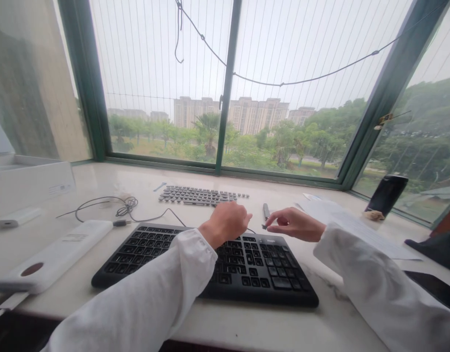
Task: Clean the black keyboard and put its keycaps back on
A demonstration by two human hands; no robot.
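A black keyboard point(283, 266) lies in front of me; many of its key positions are bare sockets, while the number pad at right has its keycaps on. My left hand point(226, 222) is above the keyboard's upper middle, fingers curled closed; what they hold, if anything, is hidden. Just past the top right edge, my right hand point(292, 224) pinches a small dark piece point(264, 226) between thumb and fingertips; its kind is too small to tell. A short grey stick-like object point(266, 210) lies by those fingertips. Loose keycaps point(199, 194) sit in rows behind the keyboard.
A white power bank point(56, 254) lies at left, with a coiled black cable point(125, 208) behind it. A white box point(30, 178) stands far left. Papers point(349, 225) and a dark upright object point(388, 195) are at right, near a phone point(433, 288). The window point(219, 161) borders the back.
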